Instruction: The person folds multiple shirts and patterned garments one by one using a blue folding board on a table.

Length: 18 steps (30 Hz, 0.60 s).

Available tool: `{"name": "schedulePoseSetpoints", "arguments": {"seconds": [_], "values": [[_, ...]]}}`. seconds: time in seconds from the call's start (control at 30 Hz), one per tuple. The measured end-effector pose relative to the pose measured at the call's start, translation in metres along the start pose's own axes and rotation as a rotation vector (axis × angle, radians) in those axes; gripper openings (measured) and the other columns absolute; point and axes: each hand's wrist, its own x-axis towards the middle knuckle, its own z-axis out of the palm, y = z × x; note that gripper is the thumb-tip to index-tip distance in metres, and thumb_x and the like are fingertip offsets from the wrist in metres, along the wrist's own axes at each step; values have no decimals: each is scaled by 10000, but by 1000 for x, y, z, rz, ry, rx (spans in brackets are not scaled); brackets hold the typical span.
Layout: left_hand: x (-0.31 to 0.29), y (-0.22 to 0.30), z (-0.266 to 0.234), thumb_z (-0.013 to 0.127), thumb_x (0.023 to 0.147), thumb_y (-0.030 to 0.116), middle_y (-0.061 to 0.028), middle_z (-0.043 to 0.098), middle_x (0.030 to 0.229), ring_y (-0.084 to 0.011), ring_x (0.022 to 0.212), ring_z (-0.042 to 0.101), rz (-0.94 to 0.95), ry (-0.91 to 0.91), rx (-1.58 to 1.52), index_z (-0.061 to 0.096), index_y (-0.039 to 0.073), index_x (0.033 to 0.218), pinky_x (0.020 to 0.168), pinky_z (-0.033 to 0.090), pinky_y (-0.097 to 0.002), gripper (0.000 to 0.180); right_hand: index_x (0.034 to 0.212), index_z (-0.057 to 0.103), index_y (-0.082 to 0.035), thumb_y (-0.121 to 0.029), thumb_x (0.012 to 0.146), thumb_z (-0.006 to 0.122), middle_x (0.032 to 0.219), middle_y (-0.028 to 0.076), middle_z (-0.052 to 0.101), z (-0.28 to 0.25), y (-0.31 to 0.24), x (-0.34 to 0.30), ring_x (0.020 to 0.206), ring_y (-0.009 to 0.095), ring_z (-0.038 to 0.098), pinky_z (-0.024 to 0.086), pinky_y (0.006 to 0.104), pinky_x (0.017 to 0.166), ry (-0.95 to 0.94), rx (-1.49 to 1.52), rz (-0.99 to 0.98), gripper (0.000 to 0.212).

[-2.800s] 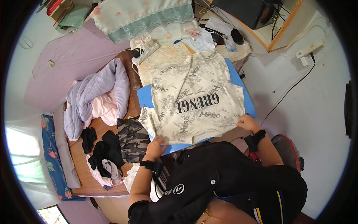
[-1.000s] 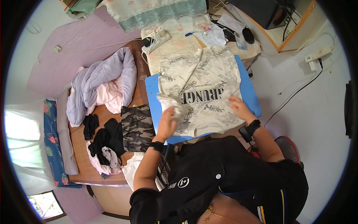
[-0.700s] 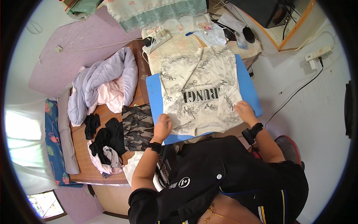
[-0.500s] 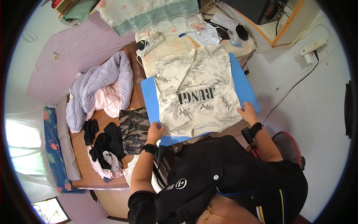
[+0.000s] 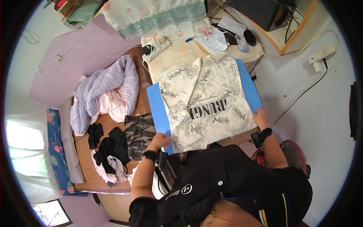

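Observation:
A white T-shirt (image 5: 211, 89) with grey print and large dark lettering lies on a blue board (image 5: 155, 102), its lettering upside down to me. One long fold runs down its left part. At the near left edge of the board is my left hand (image 5: 160, 140), fingers curled beside the shirt's side; whether cloth is between them is hidden. My right hand (image 5: 261, 118) is closed at the shirt's right edge, near the board's right corner. The near edge of the shirt reaches over the board toward my black top (image 5: 204, 174).
Left, a brown mat (image 5: 83, 160) holds a lilac quilt (image 5: 102, 81), camouflage cloth (image 5: 140, 136) and dark clothes (image 5: 109, 147). Beyond the board, a cloth-covered surface (image 5: 176, 64) carries a power strip (image 5: 160, 47), papers and a phone. A fan (image 5: 293, 157) stands at right, near a hanging cable (image 5: 302, 94).
The shirt has shifted toward me and slightly right on the board. My right hand has moved a little right; my left fingers are now at the board's edge. The whole view has shifted slightly.

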Motion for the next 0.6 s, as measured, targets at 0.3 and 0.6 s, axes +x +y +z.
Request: {"name": "schedulePoseSetpoints", "arguments": {"seconds": [0.3, 0.6], "values": [[144, 59, -58, 593, 730, 302, -203, 585, 811, -323, 756, 574, 114, 871, -12, 535, -31, 887, 672, 450, -384, 372, 1049, 496, -4, -126, 675, 558, 1126, 164, 422, 12, -102, 61, 1025, 326, 399, 351, 413, 835, 56, 52, -411, 399], [144, 47, -75, 471, 753, 236, -213, 574, 868, -366, 785, 569, -71, 838, 227, 493, -12, 867, 677, 458, -444, 273, 1024, 516, -8, -175, 690, 555, 1143, 122, 411, 12, -102, 55, 1059, 293, 360, 309, 411, 848, 68, -16, -400, 376]]}}
